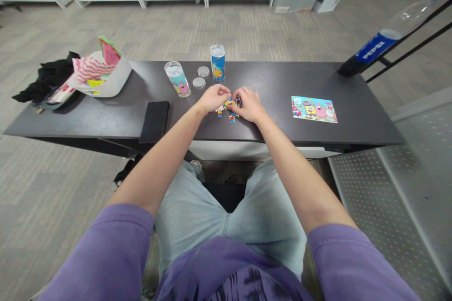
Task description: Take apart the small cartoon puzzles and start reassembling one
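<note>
Both my hands are over a small pile of colourful jigsaw puzzle pieces (pixel 231 117) on the dark tabletop. My left hand (pixel 213 99) reaches in from the left, thumb and fingers pinched together at the pile's edge; what lies between them is too small to make out. On the other side my right hand (pixel 250 105) curls its fingers around puzzle pieces and partly hides the pile. A few loose pieces lie just in front of the fingers. Off to the right, a flat cartoon picture card (pixel 314 109) lies face up.
Behind my hands stand two clear cartoon-printed canisters (pixel 178 80) (pixel 218 63) and two round silver lids (pixel 203 71) (pixel 199 83). A black phone (pixel 154 122) lies left. A white basket (pixel 115 82) and black cloth (pixel 52 77) fill the left end; a Pepsi bottle (pixel 374 51) leans at right.
</note>
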Tool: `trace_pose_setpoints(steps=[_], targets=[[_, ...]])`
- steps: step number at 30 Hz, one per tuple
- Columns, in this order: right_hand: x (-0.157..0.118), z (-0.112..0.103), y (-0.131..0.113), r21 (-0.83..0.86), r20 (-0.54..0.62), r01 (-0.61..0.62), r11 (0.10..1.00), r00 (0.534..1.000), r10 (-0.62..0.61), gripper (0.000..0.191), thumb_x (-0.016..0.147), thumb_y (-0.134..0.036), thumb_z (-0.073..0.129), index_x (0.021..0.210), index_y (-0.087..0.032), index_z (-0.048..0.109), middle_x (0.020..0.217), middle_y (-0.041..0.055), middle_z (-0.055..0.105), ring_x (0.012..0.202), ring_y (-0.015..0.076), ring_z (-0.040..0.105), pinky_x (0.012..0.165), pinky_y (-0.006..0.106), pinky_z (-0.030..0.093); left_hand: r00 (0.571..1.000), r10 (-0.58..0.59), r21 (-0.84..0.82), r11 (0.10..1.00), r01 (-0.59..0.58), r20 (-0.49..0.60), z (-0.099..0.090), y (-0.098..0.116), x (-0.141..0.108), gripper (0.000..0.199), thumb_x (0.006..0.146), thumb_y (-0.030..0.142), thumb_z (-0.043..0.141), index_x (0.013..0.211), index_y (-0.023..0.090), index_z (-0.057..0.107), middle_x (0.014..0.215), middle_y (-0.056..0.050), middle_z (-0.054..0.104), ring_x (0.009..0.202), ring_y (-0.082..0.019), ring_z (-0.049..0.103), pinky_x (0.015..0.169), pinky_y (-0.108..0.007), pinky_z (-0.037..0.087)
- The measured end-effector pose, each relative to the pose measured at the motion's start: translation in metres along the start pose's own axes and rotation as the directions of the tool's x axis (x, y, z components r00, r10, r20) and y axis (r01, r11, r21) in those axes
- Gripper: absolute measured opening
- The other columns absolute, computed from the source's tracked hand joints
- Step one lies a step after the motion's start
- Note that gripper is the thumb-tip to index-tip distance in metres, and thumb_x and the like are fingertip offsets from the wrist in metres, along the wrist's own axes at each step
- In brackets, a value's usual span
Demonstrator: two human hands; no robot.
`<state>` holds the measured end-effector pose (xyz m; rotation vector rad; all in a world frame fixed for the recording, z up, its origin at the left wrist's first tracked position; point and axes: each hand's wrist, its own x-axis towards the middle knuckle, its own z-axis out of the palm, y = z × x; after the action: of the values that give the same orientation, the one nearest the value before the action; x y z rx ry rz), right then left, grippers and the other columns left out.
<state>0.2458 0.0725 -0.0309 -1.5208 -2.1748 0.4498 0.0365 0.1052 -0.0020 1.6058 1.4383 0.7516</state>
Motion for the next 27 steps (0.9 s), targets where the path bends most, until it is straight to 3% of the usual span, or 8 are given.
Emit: trace_pose_setpoints(steps=[4, 8, 10, 13, 16, 21, 27], targets=[[-0.002, -0.001, -0.003, 0.007, 0.008, 0.027, 1.000, 1.000, -0.027, 0.022, 0.113, -0.034, 0.084, 0.132, -0.030, 0.073, 0.154, 0.0173, 0.084, 0.148, 0.0439, 0.076, 0.128, 0.061, 0.057, 0.998, 0.033, 0.003, 0.999, -0.032, -0.061, -0.001, -0.006, 0.002, 0.011, 0.112, 0.014, 0.080, 0.109, 0.025, 0.077, 0.107, -0.006, 0.088, 0.109, -0.027, 0.089, 0.109, -0.042, 0.073], [-0.002, -0.001, -0.005, -0.007, 0.022, 0.037, 0.999, 0.999, -0.037, 0.030, 0.117, -0.033, 0.080, 0.146, -0.027, 0.076, 0.159, 0.0198, 0.083, 0.151, 0.0428, 0.076, 0.132, 0.060, 0.057, 0.972, 0.118, 0.040, 0.993, -0.112, -0.202, -0.004, -0.012, 0.006, 0.027, 0.111, 0.010, 0.078, 0.133, 0.025, 0.075, 0.134, -0.011, 0.087, 0.128, -0.029, 0.085, 0.129, -0.047, 0.068], [-0.002, -0.001, -0.006, -0.040, 0.034, 0.040, 0.998, 0.999, -0.039, 0.028, 0.119, -0.034, 0.078, 0.145, -0.026, 0.078, 0.159, 0.0212, 0.083, 0.151, 0.0432, 0.077, 0.133, 0.060, 0.057, 0.934, 0.212, 0.105, 0.976, -0.190, -0.289, -0.005, -0.016, 0.011, 0.045, 0.107, 0.007, 0.080, 0.148, 0.025, 0.071, 0.155, -0.016, 0.080, 0.147, -0.032, 0.080, 0.140, -0.050, 0.062], [-0.003, -0.002, -0.009, -0.087, 0.036, 0.046, 0.995, 0.998, -0.043, 0.020, 0.119, -0.036, 0.076, 0.136, -0.025, 0.080, 0.155, 0.0223, 0.083, 0.150, 0.0450, 0.077, 0.131, 0.060, 0.060, 0.834, 0.386, 0.263, 0.917, -0.300, -0.393, -0.005, -0.021, 0.026, 0.071, 0.099, 0.003, 0.088, 0.162, 0.025, 0.064, 0.173, -0.022, 0.069, 0.171, -0.040, 0.066, 0.155, -0.057, 0.048], [-0.004, -0.002, -0.012, -0.128, 0.023, 0.055, 0.990, 0.998, -0.053, 0.016, 0.118, -0.041, 0.077, 0.127, -0.028, 0.079, 0.148, 0.0218, 0.085, 0.145, 0.0477, 0.078, 0.127, 0.064, 0.064, 0.791, 0.399, 0.315, 0.909, -0.274, -0.463, -0.004, -0.025, 0.051, 0.092, 0.092, 0.001, 0.097, 0.172, 0.020, 0.056, 0.179, -0.028, 0.063, 0.179, -0.045, 0.059, 0.162, -0.062, 0.036], [-0.008, 0.002, -0.016, -0.188, -0.034, 0.022, 0.982, 0.999, -0.029, 0.017, 0.116, -0.045, 0.076, 0.118, -0.030, 0.081, 0.138, 0.0217, 0.087, 0.136, 0.0504, 0.079, 0.118, 0.068, 0.070, 0.786, 0.323, 0.245, 0.944, -0.223, -0.527, -0.005, -0.026, 0.092, 0.107, 0.086, 0.004, 0.107, 0.178, 0.022, 0.054, 0.183, -0.027, 0.063, 0.185, -0.049, 0.055, 0.163, -0.068, 0.033], [-0.009, 0.006, -0.015, -0.201, -0.061, -0.016, 0.979, 0.998, 0.003, 0.026, 0.123, -0.053, 0.071, 0.124, -0.032, 0.086, 0.133, 0.0204, 0.091, 0.126, 0.0498, 0.085, 0.110, 0.067, 0.073, 0.838, 0.212, 0.174, 0.974, -0.142, -0.503, -0.007, -0.019, 0.111, 0.104, 0.083, 0.018, 0.117, 0.171, 0.028, 0.063, 0.185, -0.026, 0.071, 0.186, -0.057, 0.056, 0.159, -0.085, 0.031]])
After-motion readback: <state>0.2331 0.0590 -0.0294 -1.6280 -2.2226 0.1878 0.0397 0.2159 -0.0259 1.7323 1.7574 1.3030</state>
